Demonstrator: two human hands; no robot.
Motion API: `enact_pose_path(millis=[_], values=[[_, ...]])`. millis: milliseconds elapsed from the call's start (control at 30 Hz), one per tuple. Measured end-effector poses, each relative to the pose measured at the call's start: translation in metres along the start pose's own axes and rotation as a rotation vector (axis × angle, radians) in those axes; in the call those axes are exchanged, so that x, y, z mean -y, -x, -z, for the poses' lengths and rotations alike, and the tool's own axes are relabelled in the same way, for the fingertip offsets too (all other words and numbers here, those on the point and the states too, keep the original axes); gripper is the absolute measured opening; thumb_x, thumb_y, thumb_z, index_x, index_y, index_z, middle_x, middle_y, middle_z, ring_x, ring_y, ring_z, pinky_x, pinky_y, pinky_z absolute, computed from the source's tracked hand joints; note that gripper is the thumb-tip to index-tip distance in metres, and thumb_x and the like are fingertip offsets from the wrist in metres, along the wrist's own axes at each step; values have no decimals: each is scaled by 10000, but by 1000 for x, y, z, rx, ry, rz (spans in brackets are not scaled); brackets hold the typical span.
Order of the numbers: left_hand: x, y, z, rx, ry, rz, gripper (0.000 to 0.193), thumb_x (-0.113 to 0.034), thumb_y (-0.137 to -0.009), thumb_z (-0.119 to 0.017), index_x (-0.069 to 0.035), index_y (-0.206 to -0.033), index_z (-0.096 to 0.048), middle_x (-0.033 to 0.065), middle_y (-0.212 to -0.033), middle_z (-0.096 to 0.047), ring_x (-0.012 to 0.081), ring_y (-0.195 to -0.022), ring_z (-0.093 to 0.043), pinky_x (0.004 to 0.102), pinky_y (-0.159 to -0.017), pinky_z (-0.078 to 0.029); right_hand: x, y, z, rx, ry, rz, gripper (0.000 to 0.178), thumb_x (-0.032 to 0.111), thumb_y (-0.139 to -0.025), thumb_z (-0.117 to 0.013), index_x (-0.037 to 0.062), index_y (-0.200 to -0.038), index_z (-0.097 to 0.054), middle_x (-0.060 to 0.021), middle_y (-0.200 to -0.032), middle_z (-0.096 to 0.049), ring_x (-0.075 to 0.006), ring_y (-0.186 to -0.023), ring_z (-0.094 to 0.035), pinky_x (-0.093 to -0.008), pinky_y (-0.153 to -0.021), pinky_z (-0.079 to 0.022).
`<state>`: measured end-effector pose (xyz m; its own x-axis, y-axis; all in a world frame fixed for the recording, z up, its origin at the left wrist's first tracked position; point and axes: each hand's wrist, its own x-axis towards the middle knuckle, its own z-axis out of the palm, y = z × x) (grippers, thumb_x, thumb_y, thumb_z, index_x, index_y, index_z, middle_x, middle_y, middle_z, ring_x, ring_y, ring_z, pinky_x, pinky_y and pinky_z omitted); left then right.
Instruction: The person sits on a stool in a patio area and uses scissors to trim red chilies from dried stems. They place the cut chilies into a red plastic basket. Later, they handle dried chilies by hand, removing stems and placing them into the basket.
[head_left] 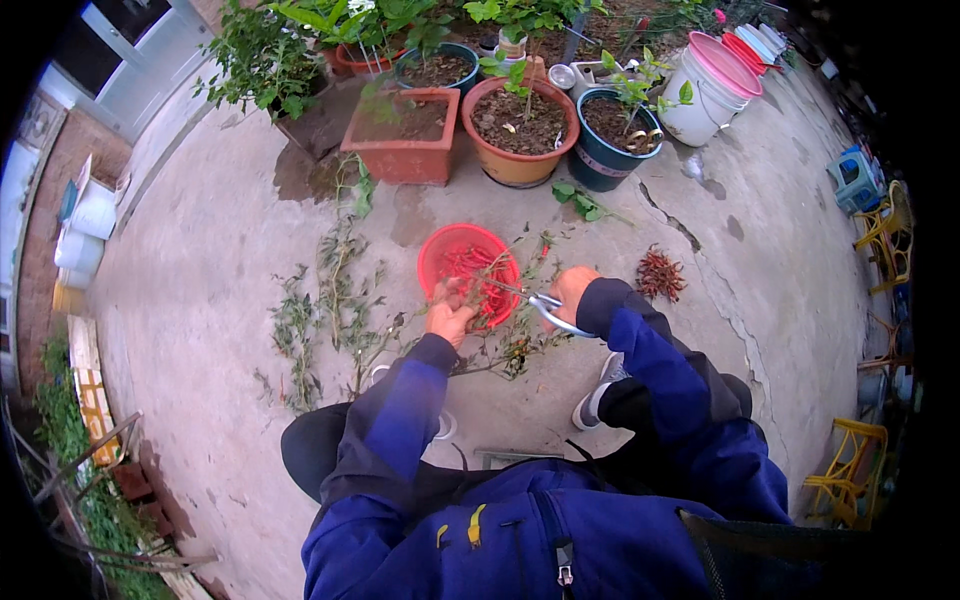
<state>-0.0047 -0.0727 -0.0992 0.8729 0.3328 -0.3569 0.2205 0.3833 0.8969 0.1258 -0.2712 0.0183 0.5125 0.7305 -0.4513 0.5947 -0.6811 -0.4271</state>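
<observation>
A red plastic basin (428,262) sits on the concrete between my feet, with red chili peppers (468,264) inside. My left hand (452,316) is closed at the basin's near left rim, gripping a chili plant branch (488,358) whose leafy stems spread toward me; the fingers are slightly blurred. My right hand (572,290), just right of the basin, is wrapped round the pale blue handles of a pair of scissors (552,312). Their blades point left over the basin, close to the branch and left hand. How far the blades are apart is hard to make out.
Wilted cut branches (340,265) lie left of the basin. A small pile of dark red dried peppers (660,275) lies to the right. Potted plants (520,125) line the far side, beside white buckets (695,100). Yellow chairs (850,470) stand at the right edge.
</observation>
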Motion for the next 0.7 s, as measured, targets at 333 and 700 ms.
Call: enact_pose_path(millis=[333, 700], values=[[8, -5, 6, 205, 142, -31, 641, 105, -644, -402, -31, -1268, -345, 139, -1154, -542, 217, -1085, -537, 301, -878, -436, 28, 26, 9, -19, 191, -61, 305, 320, -717, -635, 21, -771, -665, -205, -751, -624, -353, -752, -621, -414, -700, -500], [-28, 10, -16, 255, 92, 30, 802, 95, -556, -366, -41, -1345, -317, 95, -1347, -390, 213, -1276, -352, 347, -1051, -296, 27, 24, 7, -49, 379, 19, 312, 301, -680, -617, -6, -716, -656, -212, -718, -620, -351, -726, -629, -410, -671, -514]])
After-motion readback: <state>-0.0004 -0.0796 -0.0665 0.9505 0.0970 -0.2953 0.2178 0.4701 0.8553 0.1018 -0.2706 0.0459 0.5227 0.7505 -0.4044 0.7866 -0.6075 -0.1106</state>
